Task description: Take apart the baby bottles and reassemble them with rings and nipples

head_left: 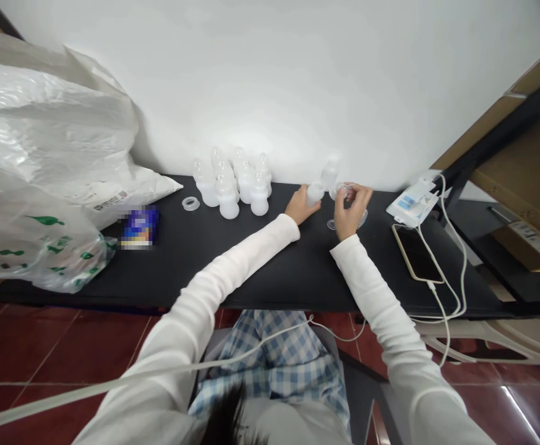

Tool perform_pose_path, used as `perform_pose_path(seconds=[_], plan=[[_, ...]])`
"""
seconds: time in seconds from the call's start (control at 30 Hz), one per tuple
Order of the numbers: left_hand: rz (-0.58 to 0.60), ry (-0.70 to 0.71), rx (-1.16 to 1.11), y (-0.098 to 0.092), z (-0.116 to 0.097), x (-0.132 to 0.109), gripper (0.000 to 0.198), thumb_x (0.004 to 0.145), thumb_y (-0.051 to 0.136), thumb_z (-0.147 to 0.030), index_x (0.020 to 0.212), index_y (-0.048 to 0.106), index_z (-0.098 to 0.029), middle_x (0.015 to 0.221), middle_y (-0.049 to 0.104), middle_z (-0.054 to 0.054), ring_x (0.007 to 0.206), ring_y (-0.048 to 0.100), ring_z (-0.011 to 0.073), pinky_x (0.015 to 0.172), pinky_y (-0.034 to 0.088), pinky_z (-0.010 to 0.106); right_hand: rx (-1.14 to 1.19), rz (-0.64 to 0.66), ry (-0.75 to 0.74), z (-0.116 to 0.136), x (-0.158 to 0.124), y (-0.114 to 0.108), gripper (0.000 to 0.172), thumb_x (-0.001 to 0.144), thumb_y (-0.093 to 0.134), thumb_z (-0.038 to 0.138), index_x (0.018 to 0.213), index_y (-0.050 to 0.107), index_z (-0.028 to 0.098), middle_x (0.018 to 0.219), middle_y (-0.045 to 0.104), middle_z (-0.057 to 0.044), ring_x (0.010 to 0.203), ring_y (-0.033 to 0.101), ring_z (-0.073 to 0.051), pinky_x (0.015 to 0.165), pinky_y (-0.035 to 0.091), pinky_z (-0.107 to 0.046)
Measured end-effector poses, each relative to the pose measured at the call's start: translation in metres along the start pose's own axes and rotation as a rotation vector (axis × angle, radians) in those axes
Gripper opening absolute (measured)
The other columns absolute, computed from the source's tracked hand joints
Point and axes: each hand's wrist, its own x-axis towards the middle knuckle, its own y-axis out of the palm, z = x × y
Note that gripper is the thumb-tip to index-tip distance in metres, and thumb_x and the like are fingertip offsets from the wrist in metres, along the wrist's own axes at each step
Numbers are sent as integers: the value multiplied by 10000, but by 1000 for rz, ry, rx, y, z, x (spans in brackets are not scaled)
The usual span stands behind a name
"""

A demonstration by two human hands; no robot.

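Note:
My left hand (303,205) is wrapped round a small frosted white bottle (315,193), just above the black table. Close to its right, my right hand (352,209) pinches a clear ring-like piece (342,188) between thumb and fingers. A translucent piece (330,174) shows behind the two hands, too blurred to make out exactly. On the table by my right hand lies a clear ring (331,224), and another clear round piece is partly hidden behind the wrist. Several white bottles with clear domed caps (229,201) stand upright in a group left of my hands.
Left of the bottles lie a loose ring (190,203), a blue packet (140,227) and large white plastic bags (56,136). At right are a phone (418,254) on a charging cable, a white-and-blue packet (412,201) and a shelf with cardboard boxes (529,244). A white wall rises behind.

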Motion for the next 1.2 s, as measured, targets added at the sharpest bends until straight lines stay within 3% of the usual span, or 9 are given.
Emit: perform_pose_path(seconds=[0.2,0.37,0.57,0.7,0.9,1.1,1.2], plan=[[23,78,166,-81,13,-60,502,772,810,-312,1201,577,-192,1098,595,83,1061,629,240,992,537,437,384,280,141,16,-18,14,355,936,581,576,1037,601,237,1008,622,-50,860,621,-163,779,557,-321],[-44,156,320,-114,8,-82,542,815,787,-402,1293,604,-224,1107,569,76,1045,642,224,962,569,392,548,525,204,21,-26,11,357,891,650,587,1020,633,254,1021,677,-35,917,667,-170,823,583,-322],[-82,267,342,-127,11,-77,605,863,714,-494,1364,531,-208,1149,627,106,1101,648,252,990,557,411,545,618,163,17,-22,4,373,846,719,567,1041,659,255,1054,693,-43,987,686,-192,935,591,-374],[-89,201,248,-130,19,-75,608,796,762,-563,1235,544,-202,1148,667,100,1095,662,256,978,553,423,505,626,81,13,-21,3,326,854,725,525,1018,671,249,1061,691,-55,1032,675,-206,911,594,-377],[-7,113,140,-139,14,-75,464,831,697,-592,1094,612,-219,1091,715,81,1053,689,243,963,543,393,381,613,-110,15,-27,4,138,925,646,350,850,639,234,1014,687,-67,984,667,-207,887,583,-404],[20,-10,14,-144,-6,-74,384,834,649,-578,962,649,-216,1007,740,48,985,708,214,939,541,331,244,635,-310,9,-35,4,253,992,466,252,817,648,250,1114,706,-80,1063,675,-215,926,589,-437],[-19,-89,-61,-144,-13,-73,405,877,561,-604,859,643,-209,907,726,41,908,698,197,849,550,294,219,700,-413,4,-35,3,304,1015,427,271,848,681,261,1169,722,-82,1164,665,-234,986,584,-464]])
